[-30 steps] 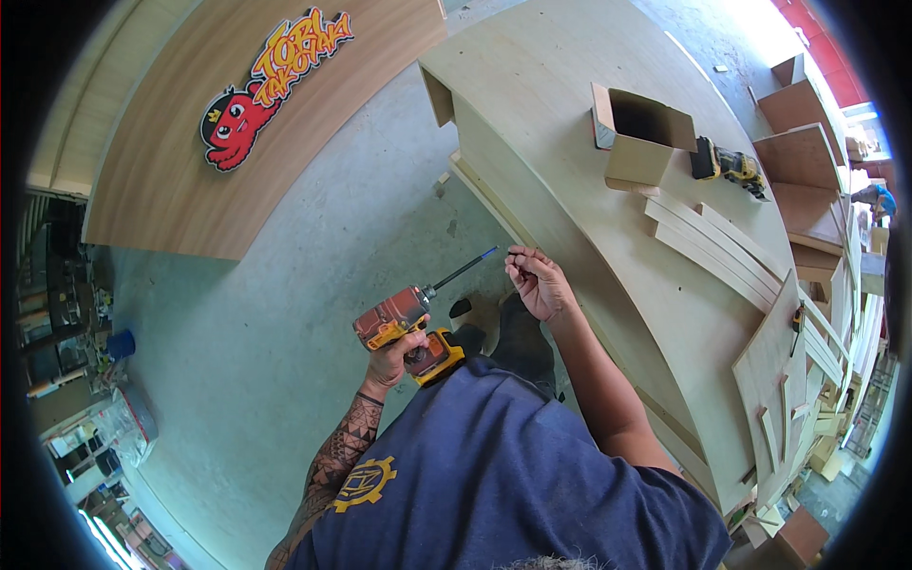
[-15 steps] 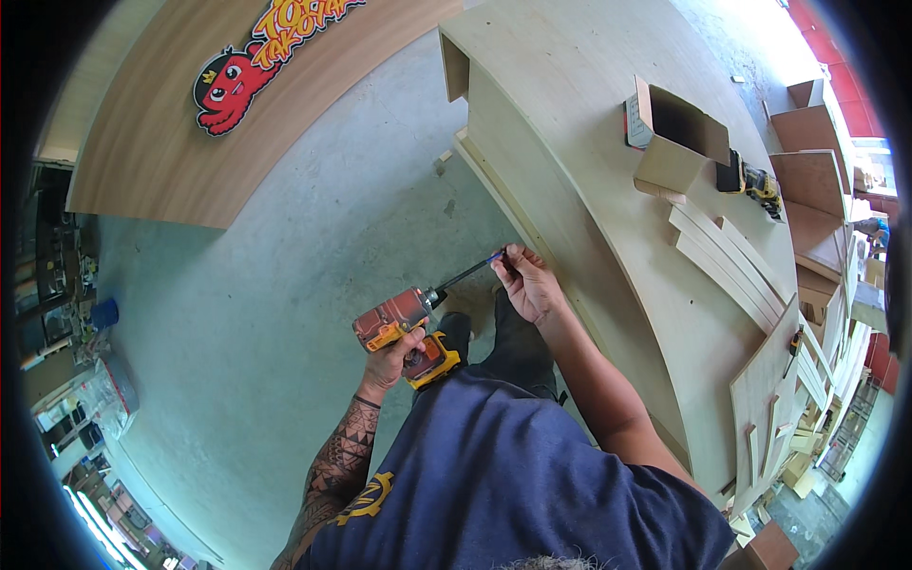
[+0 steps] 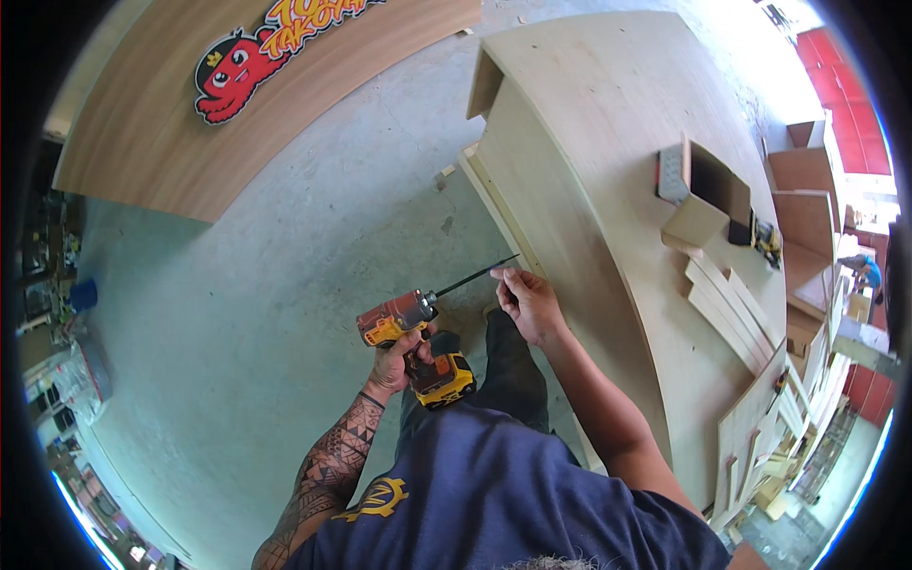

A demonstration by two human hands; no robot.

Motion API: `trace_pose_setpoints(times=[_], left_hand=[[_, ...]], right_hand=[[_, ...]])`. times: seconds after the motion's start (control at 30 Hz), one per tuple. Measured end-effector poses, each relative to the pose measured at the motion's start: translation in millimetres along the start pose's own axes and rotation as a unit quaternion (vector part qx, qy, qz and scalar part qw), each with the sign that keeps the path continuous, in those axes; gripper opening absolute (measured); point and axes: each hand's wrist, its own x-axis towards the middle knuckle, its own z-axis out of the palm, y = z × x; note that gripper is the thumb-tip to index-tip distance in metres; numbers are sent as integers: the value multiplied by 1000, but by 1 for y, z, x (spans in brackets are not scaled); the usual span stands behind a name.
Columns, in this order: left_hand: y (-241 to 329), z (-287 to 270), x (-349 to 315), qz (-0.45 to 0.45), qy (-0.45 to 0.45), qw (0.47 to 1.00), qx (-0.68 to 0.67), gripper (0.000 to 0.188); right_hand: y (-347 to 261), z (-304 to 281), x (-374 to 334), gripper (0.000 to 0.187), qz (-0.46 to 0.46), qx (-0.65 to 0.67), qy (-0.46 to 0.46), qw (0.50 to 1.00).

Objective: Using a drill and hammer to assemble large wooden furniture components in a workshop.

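Observation:
My left hand (image 3: 391, 366) grips the handle of a red and yellow cordless impact driver (image 3: 397, 316), with its yellow battery (image 3: 445, 382) at the bottom. From its chuck a long dark bit (image 3: 463, 282) points up and to the right. At the bit's far end a thin, dark, pointed piece (image 3: 510, 258) sticks out, looking like a screw. My right hand (image 3: 534, 306) is closed, thumb and forefinger pinched right beside the end of the bit; whether anything sits between these fingertips is hidden.
A large curved plywood counter (image 3: 608, 123) stands on my right. It bears an open cardboard box (image 3: 698, 220), another power tool (image 3: 766, 242) and wooden strips (image 3: 727, 309). At the far left is a wood-grain panel (image 3: 313, 85) with a red cartoon sign (image 3: 231, 81). Grey concrete floor (image 3: 237, 313) lies below.
My right fingers have slid off the tip and back beneath the bit's end, so the thin pointed piece now shows. The driver has tilted slightly, and my view has shifted a little.

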Motion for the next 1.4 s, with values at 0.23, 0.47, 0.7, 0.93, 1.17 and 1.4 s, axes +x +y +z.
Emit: trace_pose_setpoints(times=[0.23, 0.47, 0.7, 0.93, 1.17, 1.4], left_hand=[[-25, -96, 124, -28, 82, 990, -113, 40], [-57, -180, 315, -38, 118, 990, -66, 36], [-98, -205, 472, -86, 139, 985, -62, 29], [-122, -210, 528, -106, 136, 985, -31, 28], [-122, -206, 539, -108, 146, 983, -36, 29], [-124, -206, 540, -109, 147, 983, -29, 30]], right_hand=[[-143, 85, 3, 10, -316, -661, 108, 672], [-241, 50, 112, 22, -378, -743, 133, 536], [-296, -5, 118, 18, -384, -795, 24, 469], [-320, -39, 112, 30, -294, -674, 90, 672], [-336, -67, 101, 27, -357, -708, 132, 595], [-364, -84, 85, 23, -239, -693, 28, 680]])
